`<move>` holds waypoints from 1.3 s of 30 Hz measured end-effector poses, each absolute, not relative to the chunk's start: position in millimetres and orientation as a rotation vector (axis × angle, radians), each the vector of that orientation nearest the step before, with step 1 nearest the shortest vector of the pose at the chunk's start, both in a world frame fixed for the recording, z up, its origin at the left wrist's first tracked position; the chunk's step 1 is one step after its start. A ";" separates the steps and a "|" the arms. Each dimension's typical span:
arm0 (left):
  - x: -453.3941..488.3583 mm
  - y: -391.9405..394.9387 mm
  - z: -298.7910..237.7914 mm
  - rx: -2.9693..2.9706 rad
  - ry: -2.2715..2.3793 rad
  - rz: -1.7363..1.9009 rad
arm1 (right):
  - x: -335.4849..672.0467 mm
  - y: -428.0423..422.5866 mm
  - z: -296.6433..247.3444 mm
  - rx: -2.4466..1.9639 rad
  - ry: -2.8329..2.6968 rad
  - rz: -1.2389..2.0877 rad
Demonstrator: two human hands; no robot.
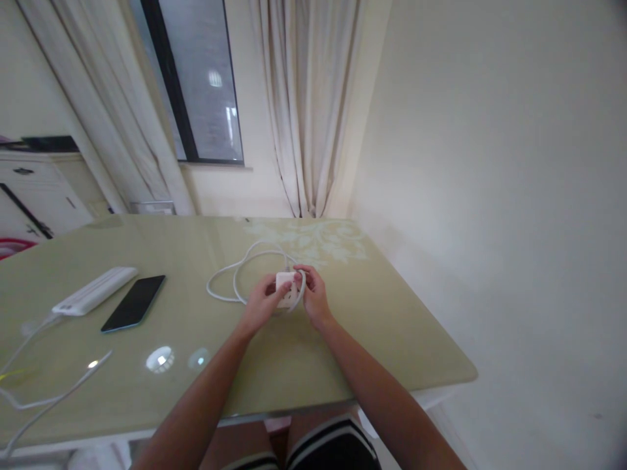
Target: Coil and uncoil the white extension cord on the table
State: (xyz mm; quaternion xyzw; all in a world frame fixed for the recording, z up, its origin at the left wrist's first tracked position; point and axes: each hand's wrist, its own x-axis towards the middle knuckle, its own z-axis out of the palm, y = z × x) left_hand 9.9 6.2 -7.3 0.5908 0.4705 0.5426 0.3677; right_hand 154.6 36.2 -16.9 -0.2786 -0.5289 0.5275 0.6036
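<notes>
A small white block that looks like a power strip (pixel 285 281), with dark slots on its face, sits just above the table in front of me. My left hand (pixel 262 301) is closed around its left side, the thumb across its face. At its right edge my right hand (pixel 316 297) pinches a white cable (pixel 238 266), whose bend passes over the block's right side. The rest of that cable lies in loose loops on the table behind and left of the block. What exactly sits under the right fingertips is partly hidden.
On the left of the glass-topped table (pixel 196 365) lie a black phone (pixel 133 304), a long white power strip (pixel 95 290) and a thin white charging cable (pixel 63 396). A wall (pixel 490 196) borders the right side; curtains (pixel 308 111) and a window stand behind.
</notes>
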 end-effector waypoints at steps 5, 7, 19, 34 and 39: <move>0.3 14.4 -6.4 1.113 1.043 1.573 | 175.0 48.9 -9.9 -0.795 -1.392 1.003; -8.4 15.6 -5.6 0.931 0.931 1.638 | 188.3 57.8 -8.9 -0.853 -1.467 0.925; 0.8 10.8 -7.3 0.802 0.889 1.424 | 227.4 77.1 -13.4 -1.074 -1.408 0.692; -3.2 11.4 -8.7 0.848 0.933 1.489 | 204.8 72.4 -8.7 -0.810 -0.933 1.244; -7.6 13.4 -8.3 0.805 0.807 1.517 | 210.8 78.5 -11.9 -0.827 -0.699 1.292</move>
